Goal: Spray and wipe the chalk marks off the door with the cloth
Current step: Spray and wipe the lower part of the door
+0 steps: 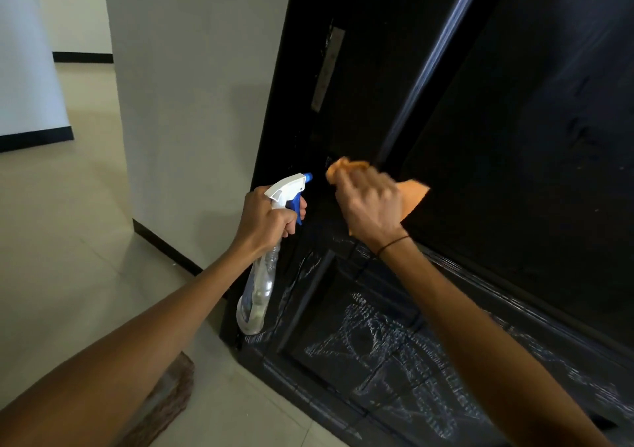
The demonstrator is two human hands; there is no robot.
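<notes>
Two hands full: left hand (266,218) clenched around spray bottle (260,275), right hand (368,206) gripping orange cloth (411,194) against door (514,138).

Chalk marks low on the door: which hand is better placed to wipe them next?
Right. The right hand already grips the cloth against the door, just above the chalk marks. The left hand is busy holding the spray bottle.

Bare forearms, no sleeves showing; thin dark band (394,245) around the right wrist; no rings visible.
</notes>
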